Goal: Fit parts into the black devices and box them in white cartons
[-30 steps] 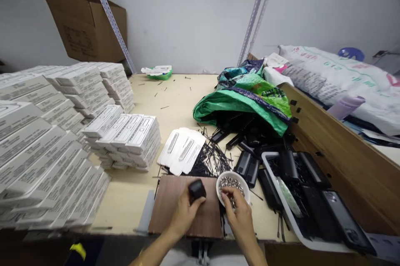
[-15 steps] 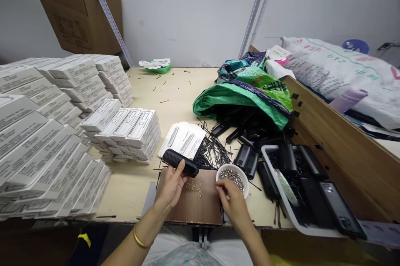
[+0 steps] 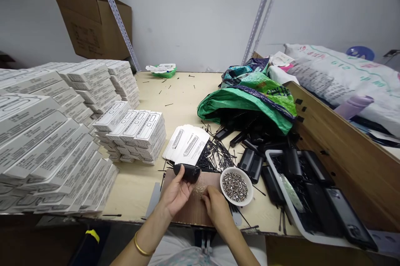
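White cartons (image 3: 145, 130) crowd our left; the bowl (image 3: 249, 194) and tray (image 3: 315, 239) hem our right; bare desk (image 3: 175, 91) opens beyond. Our left hand (image 3: 178, 195) has fingers grasping the black case (image 3: 191, 173) above the board (image 3: 193, 212). Our right hand (image 3: 218, 209) has left the bowl; its fingers' hold we cannot tell.

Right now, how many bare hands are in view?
2. The left hand holds a black object near the brown board's far edge; the right hand is by the white bowl. Anything between its fingertips is hidden.
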The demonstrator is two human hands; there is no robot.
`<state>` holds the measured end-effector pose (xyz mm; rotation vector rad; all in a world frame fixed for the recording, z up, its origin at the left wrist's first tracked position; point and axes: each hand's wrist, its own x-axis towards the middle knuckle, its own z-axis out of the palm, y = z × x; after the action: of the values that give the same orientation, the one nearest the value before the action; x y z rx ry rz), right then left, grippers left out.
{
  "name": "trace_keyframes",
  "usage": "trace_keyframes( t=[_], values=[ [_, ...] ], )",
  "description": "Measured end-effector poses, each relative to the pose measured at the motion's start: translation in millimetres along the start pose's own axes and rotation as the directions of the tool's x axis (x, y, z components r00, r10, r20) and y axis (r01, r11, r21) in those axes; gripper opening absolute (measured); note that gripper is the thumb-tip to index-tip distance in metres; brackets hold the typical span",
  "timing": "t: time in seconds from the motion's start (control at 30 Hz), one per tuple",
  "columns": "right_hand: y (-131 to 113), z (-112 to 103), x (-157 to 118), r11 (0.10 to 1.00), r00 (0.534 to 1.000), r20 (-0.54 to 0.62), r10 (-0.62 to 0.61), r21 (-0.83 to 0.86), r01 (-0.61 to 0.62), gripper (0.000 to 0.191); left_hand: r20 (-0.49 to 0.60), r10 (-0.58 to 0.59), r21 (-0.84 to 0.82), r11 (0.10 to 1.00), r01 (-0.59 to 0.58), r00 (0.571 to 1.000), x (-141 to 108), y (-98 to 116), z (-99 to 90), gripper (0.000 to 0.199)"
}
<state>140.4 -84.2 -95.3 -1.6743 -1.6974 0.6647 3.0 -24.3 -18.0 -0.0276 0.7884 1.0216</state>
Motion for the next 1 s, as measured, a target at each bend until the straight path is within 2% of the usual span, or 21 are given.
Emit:
trace_keyframes(
  t=[0.07,0.17,0.27,0.33,0.4,0.47,0.57,0.67,0.83,1.0],
  values=[
    [-7,-8,2,0.963,0.998,-0.023,0.05,0.267,-0.042,0.014,-0.002,-0.016,-0.018,1.0,0.016,1.0,-1,-2,0.2,0.025],
    [-23,-21,7,0.783,0.98,-0.062,0.188,0.612,-0.112,0.016,-0.016,0.013,-0.007,1.0,-0.013,1.0,-3,-6,2.0,0.024],
    [-39,-30,11,0.605,0.963,-0.07,0.26,0.789,-0.106,0.019,-0.027,0.114,0.048,0.992,-0.113,0.993,-7,-11,5.2,0.021],
    [-45,-33,12,0.558,0.961,-0.071,0.266,0.824,-0.094,0.019,-0.021,0.16,0.085,0.984,-0.158,0.987,-9,-13,6.9,0.02],
    [-48,-33,12,0.589,0.959,-0.109,0.262,0.805,-0.07,0.017,-0.009,0.179,0.105,0.979,-0.177,0.984,-11,-15,7.9,0.019],
    [-48,-33,11,0.671,0.955,-0.179,0.236,0.741,-0.027,0.015,0.006,0.187,0.111,0.976,-0.186,0.982,-13,-16,8.1,0.019],
    [-47,-30,10,0.788,0.949,-0.28,0.149,0.613,0.057,0.012,0.035,0.177,0.115,0.977,-0.18,0.984,-14,-16,8.0,0.019],
    [-46,-28,10,0.851,0.937,-0.342,0.073,0.511,0.12,0.011,0.044,0.168,0.114,0.978,-0.172,0.985,-15,-17,7.9,0.02],
    [-44,-28,11,0.89,0.921,-0.39,-0.012,0.416,0.188,0.01,0.064,0.203,0.129,0.969,-0.21,0.977,-17,-18,8.4,0.019],
    [-47,-27,10,0.883,0.907,-0.42,-0.017,0.419,0.211,0.01,0.049,0.212,0.124,0.968,-0.217,0.976,-23,-20,11.4,0.02]
  ],
)
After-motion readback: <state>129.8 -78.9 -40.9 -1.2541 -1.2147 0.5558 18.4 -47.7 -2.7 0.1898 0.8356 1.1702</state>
